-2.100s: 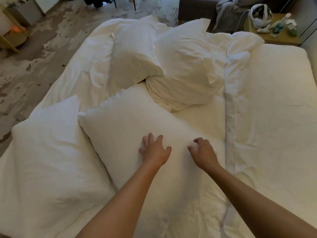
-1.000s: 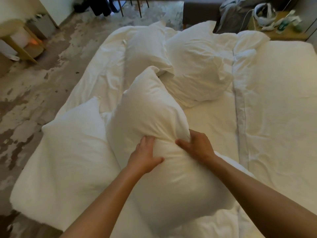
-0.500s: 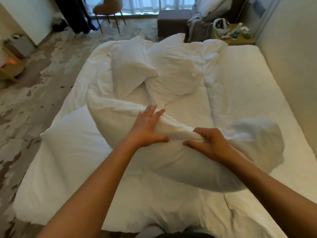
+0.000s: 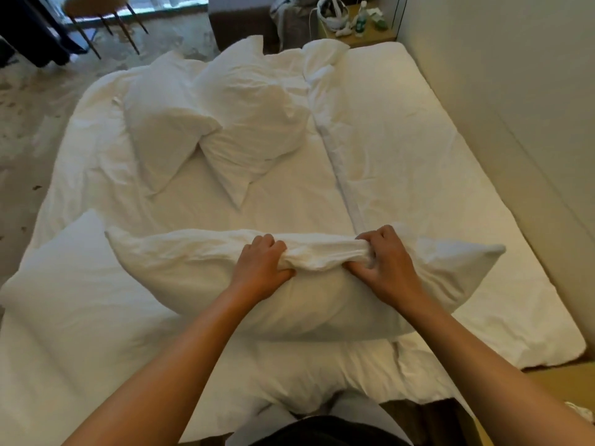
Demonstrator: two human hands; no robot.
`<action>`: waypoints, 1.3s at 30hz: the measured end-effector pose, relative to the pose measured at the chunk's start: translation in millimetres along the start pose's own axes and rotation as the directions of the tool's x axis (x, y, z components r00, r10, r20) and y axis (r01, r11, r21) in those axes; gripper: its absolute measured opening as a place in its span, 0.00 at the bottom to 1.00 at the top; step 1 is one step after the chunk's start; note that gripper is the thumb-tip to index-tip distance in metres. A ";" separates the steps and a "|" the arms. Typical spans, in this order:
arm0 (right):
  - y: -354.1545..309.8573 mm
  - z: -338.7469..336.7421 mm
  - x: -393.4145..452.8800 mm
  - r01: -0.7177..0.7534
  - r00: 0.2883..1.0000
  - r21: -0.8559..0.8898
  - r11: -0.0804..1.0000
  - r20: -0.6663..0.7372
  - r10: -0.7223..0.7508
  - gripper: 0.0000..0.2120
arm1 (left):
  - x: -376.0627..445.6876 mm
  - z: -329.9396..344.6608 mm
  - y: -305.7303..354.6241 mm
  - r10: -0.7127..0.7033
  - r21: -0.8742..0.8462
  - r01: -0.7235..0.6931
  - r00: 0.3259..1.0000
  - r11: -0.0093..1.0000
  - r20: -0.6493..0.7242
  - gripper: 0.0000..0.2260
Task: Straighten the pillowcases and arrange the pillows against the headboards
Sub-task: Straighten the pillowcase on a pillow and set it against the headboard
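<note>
A white pillow (image 4: 180, 278) lies crosswise over the near part of the bed. My left hand (image 4: 262, 268) and my right hand (image 4: 386, 265) both grip a bunched fold of its pillowcase along the upper edge, fingers curled round the fabric. A second white pillow (image 4: 64, 304) lies at the near left, partly under the held one. Two more crumpled pillows, one on the left (image 4: 164, 130) and one to its right (image 4: 254, 117), lean together in the middle of the far half of the bed.
The bed (image 4: 418, 149) is two white mattresses side by side with a seam between. A wall (image 4: 515, 75) runs along the right. A bedside table (image 4: 360, 30) with bottles and a chair (image 4: 96, 14) stand beyond the far end.
The pillow was lifted from flat, swung round and now lies crosswise. My hands went from spread on it to gripping its bunched upper edge. The view shifted to the bed's end.
</note>
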State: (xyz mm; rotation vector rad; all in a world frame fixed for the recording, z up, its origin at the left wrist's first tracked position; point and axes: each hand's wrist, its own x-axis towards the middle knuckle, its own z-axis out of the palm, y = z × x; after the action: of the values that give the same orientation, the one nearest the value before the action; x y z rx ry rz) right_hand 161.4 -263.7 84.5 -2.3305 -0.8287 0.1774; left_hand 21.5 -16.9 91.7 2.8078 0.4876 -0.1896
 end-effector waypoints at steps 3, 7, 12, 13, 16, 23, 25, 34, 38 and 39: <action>1.2 -4.5 25.5 0.011 0.993 0.051 0.999 -0.117 -0.005 0.16 | 6.9 -9.9 4.8 -0.054 0.016 0.055 0.995 0.998 -0.087 0.18; 3.9 -15.2 58.9 0.021 0.994 0.049 0.999 -0.108 -0.016 0.11 | 22.2 -30.7 9.3 -0.117 -0.014 0.116 0.982 0.993 -0.145 0.11; 1.9 -26.5 73.2 0.053 0.996 0.041 0.998 -0.074 -0.050 0.07 | 29.3 -50.4 11.1 -0.189 -0.089 0.179 0.974 0.980 -0.124 0.07; 1.0 -28.4 73.1 0.063 0.995 0.036 0.997 -0.080 -0.060 0.07 | 28.4 -52.4 11.4 -0.204 -0.118 0.190 0.971 0.975 -0.121 0.07; -2.2 -30.9 71.9 0.077 0.994 0.026 0.997 -0.085 -0.074 0.08 | 25.2 -57.0 11.2 -0.217 -0.160 0.197 0.969 0.967 -0.121 0.08; -24.2 -22.1 59.0 0.174 0.983 -0.026 0.984 0.064 -0.172 0.21 | 11.8 -68.4 0.4 -0.129 -0.231 0.087 0.976 0.969 -0.173 0.06; -35.2 -13.1 58.9 0.209 0.969 -0.122 0.970 0.157 -0.189 0.25 | 7.3 -70.2 -4.6 -0.094 -0.246 0.046 0.978 0.968 -0.188 0.06; -60.0 -12.3 66.4 0.199 0.980 -0.224 0.954 0.052 -0.192 0.10 | 2.6 -68.1 -24.7 -0.020 -0.267 -0.052 0.966 0.962 -0.259 0.05; -69.7 -19.1 65.1 0.236 0.966 -0.331 0.914 -0.024 -0.258 0.10 | 6.0 -69.5 -33.6 0.016 -0.188 -0.079 0.949 0.979 -0.316 0.06; -72.3 -20.8 64.7 0.238 0.962 -0.353 0.905 -0.045 -0.271 0.09 | 7.3 -70.5 -36.0 0.027 -0.155 -0.082 0.945 0.984 -0.327 0.07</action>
State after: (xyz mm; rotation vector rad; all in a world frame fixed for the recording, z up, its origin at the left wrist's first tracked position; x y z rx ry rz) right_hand 181.9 -193.0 151.0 -2.4946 -1.1864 -0.2062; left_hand 21.5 39.0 148.2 2.6895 0.4704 0.3176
